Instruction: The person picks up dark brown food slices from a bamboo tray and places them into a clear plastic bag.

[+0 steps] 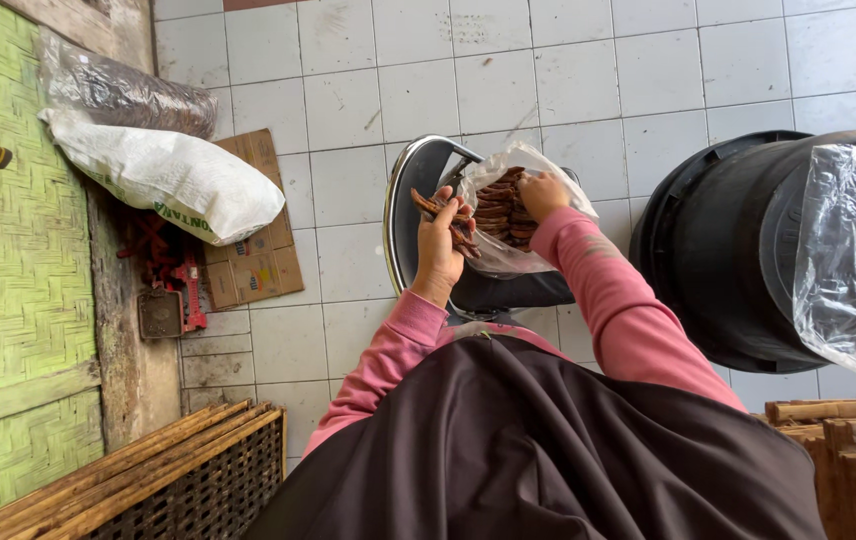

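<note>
Nearest the camera, at six o'clock, the person's dark brown garment (538, 450) fills the lower frame, and two pink sleeves (608, 300) run up from it toward twelve. The left hand (438, 240) is raised just left of centre with its fingers (441, 205) curled shut around a small bunch of reddish-brown strips (433, 205), long, thin and dried-looking, whose ends poke out toward ten o'clock. Directly at its three o'clock, almost touching, hangs a clear plastic bag (508, 255) already stuffed with more of the same strips, stacked roughly side to side so their long axes run left to right. The right hand (543, 190) pinches the bag's upper rim at one o'clock and holds the mouth open toward the left hand, so the left hand is the one nearer the opening. Both sit over a round metal basin (403, 220) with a dark inside, resting on the white tiled floor (648, 70). Farther out, a large black tub (728, 250) with clear plastic sheeting draped on it stands at three o'clock, and at ten o'clock a white sack (168, 175) lies on flattened cardboard (258, 265) beside a green woven mat (8, 250).
</note>
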